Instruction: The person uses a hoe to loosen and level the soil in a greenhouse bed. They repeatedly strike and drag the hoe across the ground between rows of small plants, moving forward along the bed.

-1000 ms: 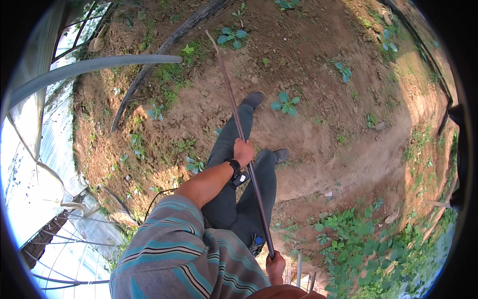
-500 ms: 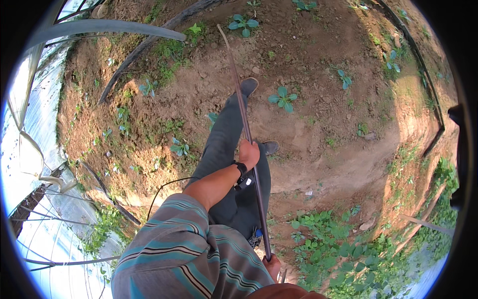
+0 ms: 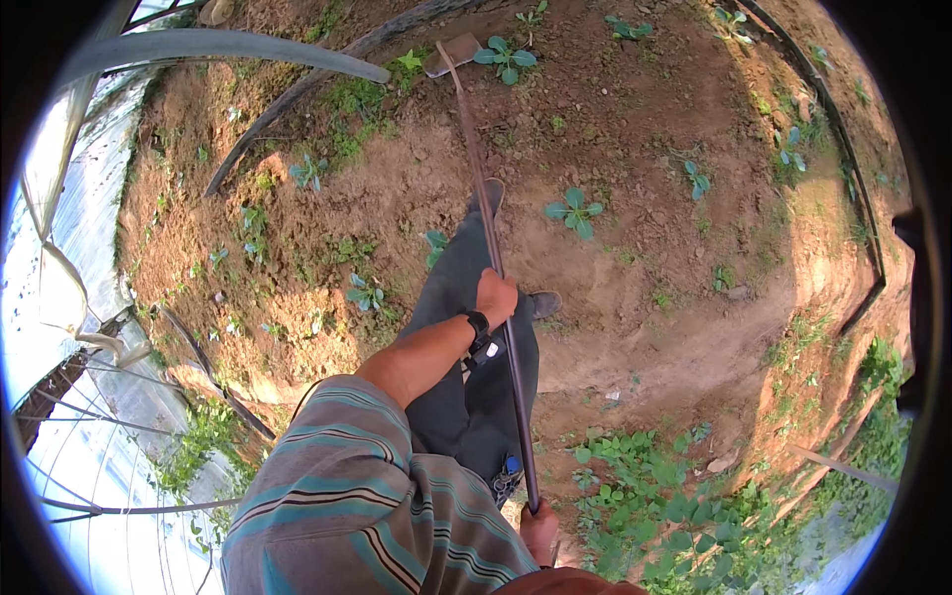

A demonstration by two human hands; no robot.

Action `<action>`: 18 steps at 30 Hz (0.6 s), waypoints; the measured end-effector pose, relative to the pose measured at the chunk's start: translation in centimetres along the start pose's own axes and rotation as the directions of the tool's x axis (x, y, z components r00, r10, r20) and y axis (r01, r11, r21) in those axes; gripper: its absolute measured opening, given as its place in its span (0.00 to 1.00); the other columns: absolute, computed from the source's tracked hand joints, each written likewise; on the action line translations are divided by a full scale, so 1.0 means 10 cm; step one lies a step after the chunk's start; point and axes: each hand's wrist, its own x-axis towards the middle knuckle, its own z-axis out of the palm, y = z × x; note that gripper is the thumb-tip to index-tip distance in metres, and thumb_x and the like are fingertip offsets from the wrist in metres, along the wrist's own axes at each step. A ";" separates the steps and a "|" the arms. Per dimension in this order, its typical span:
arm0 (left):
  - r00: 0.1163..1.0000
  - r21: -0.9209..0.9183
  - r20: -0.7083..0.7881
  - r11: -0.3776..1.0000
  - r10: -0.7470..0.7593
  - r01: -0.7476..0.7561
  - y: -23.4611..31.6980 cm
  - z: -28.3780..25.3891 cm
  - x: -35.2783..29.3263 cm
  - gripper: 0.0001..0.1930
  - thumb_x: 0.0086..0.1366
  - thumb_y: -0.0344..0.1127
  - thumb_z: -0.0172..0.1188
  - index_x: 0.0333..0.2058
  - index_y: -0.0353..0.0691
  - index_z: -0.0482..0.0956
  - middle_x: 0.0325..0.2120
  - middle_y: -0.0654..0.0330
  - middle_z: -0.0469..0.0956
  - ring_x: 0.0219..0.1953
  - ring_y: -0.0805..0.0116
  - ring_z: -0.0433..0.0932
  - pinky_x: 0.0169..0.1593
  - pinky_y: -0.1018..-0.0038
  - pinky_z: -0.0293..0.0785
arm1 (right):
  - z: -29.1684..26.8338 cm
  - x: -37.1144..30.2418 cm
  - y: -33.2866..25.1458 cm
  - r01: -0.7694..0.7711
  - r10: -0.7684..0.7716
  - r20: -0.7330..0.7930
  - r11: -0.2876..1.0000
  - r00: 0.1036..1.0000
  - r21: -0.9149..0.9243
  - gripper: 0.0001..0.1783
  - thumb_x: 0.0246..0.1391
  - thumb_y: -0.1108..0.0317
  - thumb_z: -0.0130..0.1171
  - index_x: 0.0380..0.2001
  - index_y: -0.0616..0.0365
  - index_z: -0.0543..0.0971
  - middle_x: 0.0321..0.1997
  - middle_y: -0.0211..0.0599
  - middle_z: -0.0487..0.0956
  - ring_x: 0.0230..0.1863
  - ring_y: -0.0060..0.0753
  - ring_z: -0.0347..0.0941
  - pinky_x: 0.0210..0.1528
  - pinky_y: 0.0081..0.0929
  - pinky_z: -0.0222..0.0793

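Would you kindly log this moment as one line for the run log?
left hand: grips hoe handle midway | right hand: grips handle's near end | hoe blade: on soil by seedling | stance: standing on bare soil

The striped sleeve (image 3: 347, 496) is teal, grey and brown. The hoe handle (image 3: 496, 268) is dark brown over reddish-brown soil (image 3: 645, 129). The seedlings (image 3: 573, 210) are green.

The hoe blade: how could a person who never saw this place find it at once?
Start at the left hand gripping the long dark handle, and follow it away from the person across the bare soil. At its far end lies the hoe blade, flat and pale, unlike the green seedlings beside it.
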 end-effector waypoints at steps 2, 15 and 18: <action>0.997 0.044 -0.073 0.999 -0.009 0.012 0.36 -0.28 0.87 0.15 0.73 0.39 0.57 0.38 0.30 0.71 0.22 0.49 0.77 0.20 0.54 0.81 0.22 0.59 0.76 | 0.16 0.59 -0.50 0.135 -0.129 -0.082 0.988 0.988 0.077 0.11 0.54 0.64 0.66 0.38 0.58 0.81 0.29 0.53 0.82 0.33 0.61 0.81 0.37 0.52 0.76; 0.982 0.214 -0.190 0.975 -0.015 0.056 -0.51 0.01 -0.28 0.15 0.71 0.38 0.59 0.39 0.28 0.70 0.28 0.39 0.80 0.33 0.37 0.82 0.34 0.48 0.77 | -0.18 -0.36 0.27 -0.024 0.023 0.086 1.000 0.996 0.017 0.11 0.54 0.63 0.66 0.38 0.56 0.83 0.24 0.49 0.81 0.27 0.57 0.79 0.32 0.49 0.75; 0.987 0.117 -0.045 0.980 -0.155 0.159 -0.53 0.04 -0.80 0.15 0.73 0.38 0.58 0.39 0.30 0.67 0.22 0.47 0.77 0.21 0.50 0.80 0.23 0.56 0.76 | -0.40 -0.75 0.54 -0.147 0.159 0.114 0.984 0.981 -0.103 0.11 0.52 0.63 0.66 0.37 0.56 0.83 0.23 0.46 0.80 0.25 0.55 0.78 0.31 0.46 0.74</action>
